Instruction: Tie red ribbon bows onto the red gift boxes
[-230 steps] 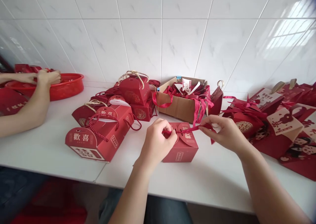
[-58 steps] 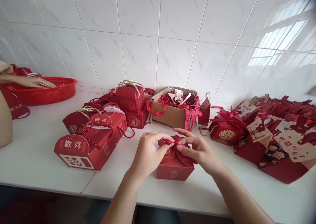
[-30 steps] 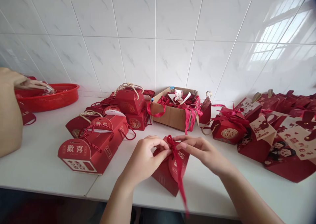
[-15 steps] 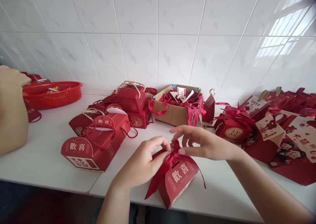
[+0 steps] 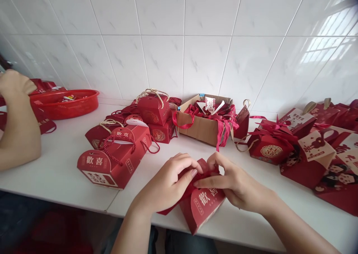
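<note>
Close to the table's front edge stands a small red gift box [image 5: 195,215] with pale lettering. A dark red ribbon [image 5: 169,208] crosses its top, one tail spreading off the left side. My left hand [image 5: 170,185] pinches the ribbon at the top of the box between thumb and bent fingers. From the other side, my right hand [image 5: 236,181] has its thumb and curled fingers closed at the ribbon's knot. The fingers cover most of the knot and part of the lettering.
Red gift boxes [image 5: 123,155] with cord handles stand at left. Behind is a cardboard box [image 5: 195,128] of ribbons; more decorated boxes [image 5: 270,146] are at right. A red basin [image 5: 75,105] sits far left, near another person's arm [image 5: 22,134]. White tiles [image 5: 162,60] back the table.
My right hand has come down from above the bow, and its fingers have closed on the ribbon. My left hand keeps its pinch. The view has turned slightly left.
</note>
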The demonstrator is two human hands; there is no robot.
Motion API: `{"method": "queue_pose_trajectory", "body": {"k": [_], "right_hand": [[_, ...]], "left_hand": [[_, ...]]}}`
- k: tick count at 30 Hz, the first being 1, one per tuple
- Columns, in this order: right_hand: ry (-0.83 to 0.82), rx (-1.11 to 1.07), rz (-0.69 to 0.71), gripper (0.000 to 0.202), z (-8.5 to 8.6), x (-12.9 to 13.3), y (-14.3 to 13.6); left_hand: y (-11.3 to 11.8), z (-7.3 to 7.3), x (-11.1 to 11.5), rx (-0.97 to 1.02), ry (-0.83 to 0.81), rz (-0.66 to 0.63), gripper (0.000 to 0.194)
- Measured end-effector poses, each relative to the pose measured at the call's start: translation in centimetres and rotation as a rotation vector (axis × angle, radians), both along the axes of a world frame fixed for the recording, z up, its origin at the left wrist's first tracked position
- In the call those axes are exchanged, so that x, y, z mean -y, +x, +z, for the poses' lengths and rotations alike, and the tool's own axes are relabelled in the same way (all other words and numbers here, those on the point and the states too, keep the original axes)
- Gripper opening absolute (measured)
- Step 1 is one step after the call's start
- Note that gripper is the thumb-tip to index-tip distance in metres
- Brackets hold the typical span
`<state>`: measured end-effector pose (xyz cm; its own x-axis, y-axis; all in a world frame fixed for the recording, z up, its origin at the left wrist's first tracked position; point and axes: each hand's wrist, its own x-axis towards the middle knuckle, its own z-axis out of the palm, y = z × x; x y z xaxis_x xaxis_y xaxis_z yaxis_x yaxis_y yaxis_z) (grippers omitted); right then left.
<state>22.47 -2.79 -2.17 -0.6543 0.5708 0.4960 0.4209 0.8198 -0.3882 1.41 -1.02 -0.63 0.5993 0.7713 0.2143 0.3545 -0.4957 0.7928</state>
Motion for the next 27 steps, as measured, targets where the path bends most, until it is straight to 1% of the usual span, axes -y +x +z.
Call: {"method": "queue_pose_trajectory", "body": {"k": [3, 5, 7, 11, 16, 19, 21, 27], "right_hand": [[0.030, -0.013, 0.003, 0.041, -0.3, 0.1, -0.1], [0.007, -0.031, 0.008, 0.040, -0.5, 0.1, 0.0], [-0.040, -0.048, 0.017, 0.040, -0.7, 0.1, 0.0], [-0.085, -0.098, 0.039, 0.041, -0.9, -0.1, 0.0], [-0.100, -0.153, 0.061, 0.036, -0.9, -0.3, -0.1], [-0.105, -0.154, 0.063, 0.040, -0.9, -0.3, -0.2], [-0.111, -0.156, 0.061, 0.041, -0.9, -0.3, -0.2], [-0.106, -0.153, 0.048, 0.038, -0.8, -0.1, -0.2]], "left_hand": [[-0.2, -0.2, 0.1, 0.009, -0.009, 0.050, 0.018], [-0.5, -0.3, 0.0, 0.014, -0.017, 0.083, 0.017], [-0.7, -0.3, -0.2, 0.014, -0.034, 0.085, 0.017], [-1.0, -0.2, -0.6, 0.016, -0.082, 0.024, 0.018], [-1.4, -0.3, -1.0, -0.050, 0.025, -0.073, 0.009], [-1.3, -0.5, -1.2, -0.024, 0.046, -0.085, 0.007], [-1.0, -0.6, -1.3, -0.008, 0.037, -0.071, 0.009], [-0.3, -0.9, -1.6, 0.028, 0.041, 0.000, 0.023]]}}
